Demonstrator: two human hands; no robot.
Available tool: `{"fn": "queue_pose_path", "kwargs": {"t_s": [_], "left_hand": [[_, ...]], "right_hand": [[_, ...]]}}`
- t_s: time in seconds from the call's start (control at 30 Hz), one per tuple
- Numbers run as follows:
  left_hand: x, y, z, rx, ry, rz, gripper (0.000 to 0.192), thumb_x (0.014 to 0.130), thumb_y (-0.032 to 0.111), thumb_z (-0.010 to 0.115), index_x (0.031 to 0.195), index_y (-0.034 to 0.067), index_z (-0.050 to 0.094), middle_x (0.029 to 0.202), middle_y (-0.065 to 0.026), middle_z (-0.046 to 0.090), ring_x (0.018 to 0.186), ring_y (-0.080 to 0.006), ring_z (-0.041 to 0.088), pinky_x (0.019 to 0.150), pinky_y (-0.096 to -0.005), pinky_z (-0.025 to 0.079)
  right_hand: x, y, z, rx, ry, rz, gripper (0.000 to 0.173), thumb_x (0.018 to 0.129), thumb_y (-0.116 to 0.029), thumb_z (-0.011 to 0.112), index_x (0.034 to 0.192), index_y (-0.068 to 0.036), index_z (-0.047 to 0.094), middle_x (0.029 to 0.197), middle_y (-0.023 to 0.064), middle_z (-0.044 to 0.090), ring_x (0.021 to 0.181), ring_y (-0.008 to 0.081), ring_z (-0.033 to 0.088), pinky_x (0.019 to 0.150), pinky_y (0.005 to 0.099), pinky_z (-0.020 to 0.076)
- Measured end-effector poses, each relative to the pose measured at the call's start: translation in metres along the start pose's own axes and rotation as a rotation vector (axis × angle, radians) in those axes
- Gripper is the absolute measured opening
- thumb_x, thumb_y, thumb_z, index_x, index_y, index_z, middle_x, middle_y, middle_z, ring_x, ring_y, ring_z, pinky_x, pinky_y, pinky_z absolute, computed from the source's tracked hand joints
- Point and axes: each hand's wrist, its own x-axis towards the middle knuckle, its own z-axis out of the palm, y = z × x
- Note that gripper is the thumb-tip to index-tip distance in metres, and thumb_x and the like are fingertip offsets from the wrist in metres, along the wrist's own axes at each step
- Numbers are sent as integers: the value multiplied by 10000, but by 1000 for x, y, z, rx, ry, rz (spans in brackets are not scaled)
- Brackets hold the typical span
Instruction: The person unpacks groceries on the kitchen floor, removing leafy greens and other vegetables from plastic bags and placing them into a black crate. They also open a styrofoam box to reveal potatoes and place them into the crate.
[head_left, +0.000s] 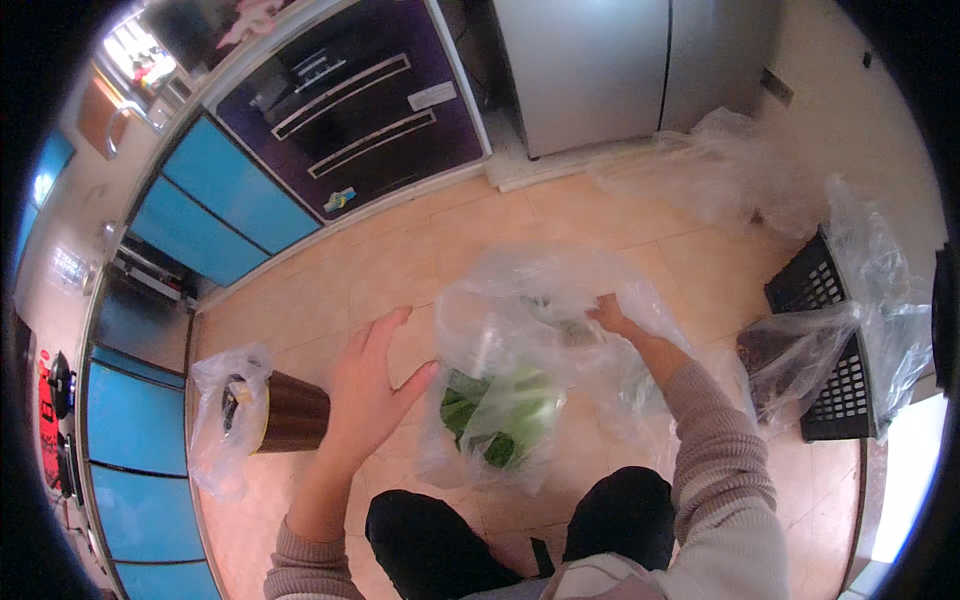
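Note:
A large clear plastic bag (480, 307) lies spread on the tiled floor before my knees. Green leafy vegetables (502, 412) show through its near part, and paler green shapes in its far part are blurred by the film. My left hand (375, 382) is raised to the left of the bag, fingers and thumb apart, holding nothing. At the bag's far right side is my right hand (611, 313), fingers pointing left among the folds. Whether those fingers pinch the film cannot be made out.
A brown bin (298, 412) with a plastic liner stands at left, beside blue cabinets (139, 431). To the right sits a black plastic basket (844, 390) draped with clear film. More crumpled plastic (720, 172) lies near the refrigerator (592, 75). A dark, two-handled appliance front (360, 112) is at the far left.

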Motion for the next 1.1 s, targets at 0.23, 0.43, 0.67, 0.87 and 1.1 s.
{"fn": "queue_pose_path", "kwargs": {"t_s": [0.23,0.43,0.67,0.87,1.1], "left_hand": [[1,-36,104,-980,-320,-626,576,827,336,616,1249,28,375,1189,-155,509,1088,-270,506,920,-399,393],[23,-13,204,-1381,-573,-1021,716,837,522,522,1312,39,293,1231,-178,458,1165,-268,441,933,-433,373],[9,42,308,-1383,-615,-1008,455,850,434,544,1138,84,501,1029,-64,571,930,-219,551,769,-454,449],[21,-35,319,-727,-281,-729,259,888,295,483,993,75,572,752,-119,610,672,-255,601,622,-396,470],[31,-18,276,-242,-98,-589,320,887,280,414,944,9,574,905,-214,609,832,-388,580,701,-470,449]], "right_hand": [[-60,-69,-105,1095,-372,-26,442,916,-286,462,1222,29,417,1260,164,471,1142,265,479,929,425,417],[-125,-98,-130,1093,-188,-55,382,931,-253,449,1197,21,432,1125,126,557,1030,230,542,850,389,471],[-138,-78,-126,1158,-99,-26,373,910,-232,488,1195,1,422,1057,128,580,972,235,563,827,383,473],[-132,-67,-126,1122,-150,-179,265,885,-150,495,1091,17,493,1027,146,583,894,240,587,756,367,491],[-120,-42,-149,1298,102,1,286,887,-129,480,1095,64,444,1018,210,581,839,299,608,731,400,519]]}}
